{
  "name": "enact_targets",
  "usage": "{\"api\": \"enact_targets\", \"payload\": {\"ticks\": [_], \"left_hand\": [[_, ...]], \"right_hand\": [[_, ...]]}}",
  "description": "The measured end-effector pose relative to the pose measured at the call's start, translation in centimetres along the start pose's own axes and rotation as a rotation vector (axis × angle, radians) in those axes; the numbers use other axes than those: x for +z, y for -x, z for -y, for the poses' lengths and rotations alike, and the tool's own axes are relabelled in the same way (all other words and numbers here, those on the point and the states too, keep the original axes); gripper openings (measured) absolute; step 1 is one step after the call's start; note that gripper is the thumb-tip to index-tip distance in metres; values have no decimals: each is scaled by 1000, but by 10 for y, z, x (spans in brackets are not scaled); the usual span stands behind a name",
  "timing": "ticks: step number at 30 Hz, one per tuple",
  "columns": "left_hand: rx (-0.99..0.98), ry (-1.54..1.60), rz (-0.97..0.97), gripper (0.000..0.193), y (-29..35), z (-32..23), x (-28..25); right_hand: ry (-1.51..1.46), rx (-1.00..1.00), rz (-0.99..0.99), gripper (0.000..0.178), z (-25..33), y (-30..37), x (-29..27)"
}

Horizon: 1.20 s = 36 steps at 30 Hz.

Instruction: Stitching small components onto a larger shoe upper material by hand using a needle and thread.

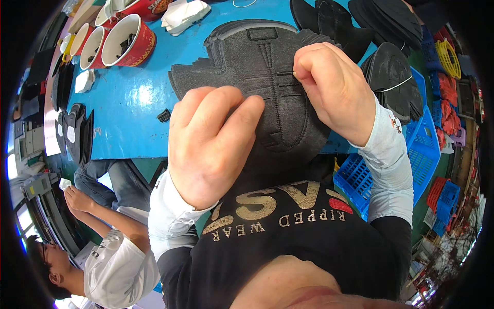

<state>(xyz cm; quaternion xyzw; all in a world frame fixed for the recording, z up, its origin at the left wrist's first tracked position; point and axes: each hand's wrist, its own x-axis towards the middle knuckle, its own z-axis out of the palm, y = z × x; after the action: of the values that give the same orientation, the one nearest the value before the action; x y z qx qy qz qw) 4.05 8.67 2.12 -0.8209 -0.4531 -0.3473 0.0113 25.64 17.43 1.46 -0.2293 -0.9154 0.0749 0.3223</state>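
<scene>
A dark grey fabric piece (pixel 272 103) with stitched lines and a small rectangular patch lies uppermost in front of me. It rests on a fanned stack of similar pieces (pixel 190 77) on the blue table (pixel 131 123). Over the near left side of this stack is my left hand (pixel 211 139), its fingers curled together; what they hold, if anything, is hidden. My right hand (pixel 332 85) hovers over the stack's right side with thumb and forefinger pinched. A tiny pale speck shows at those fingertips, too small to name.
Red-and-white paper tubs (pixel 128 44), some with small black bits, stand at the far left. Bundled black pieces (pixel 393 77) lie at the right. Blue plastic crates (pixel 424 141) sit beside the table. A person (pixel 113 268) sits at the left, holding something small and white.
</scene>
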Motion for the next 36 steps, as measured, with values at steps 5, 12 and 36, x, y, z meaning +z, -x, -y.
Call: {"api": "enact_targets", "payload": {"ticks": [5, 12, 36], "left_hand": [[35, -81, 49, 33, -16, 5, 10], [-36, -211, 209, 36, -32, -11, 16], [-349, 436, -125, 33, -4, -28, -1]], "right_hand": [[49, -22, 38, 19, 1, -2, -2], [26, 60, 81, 18, 3, -2, -4], [11, 250, -307, 28, 43, 35, -16]]}}
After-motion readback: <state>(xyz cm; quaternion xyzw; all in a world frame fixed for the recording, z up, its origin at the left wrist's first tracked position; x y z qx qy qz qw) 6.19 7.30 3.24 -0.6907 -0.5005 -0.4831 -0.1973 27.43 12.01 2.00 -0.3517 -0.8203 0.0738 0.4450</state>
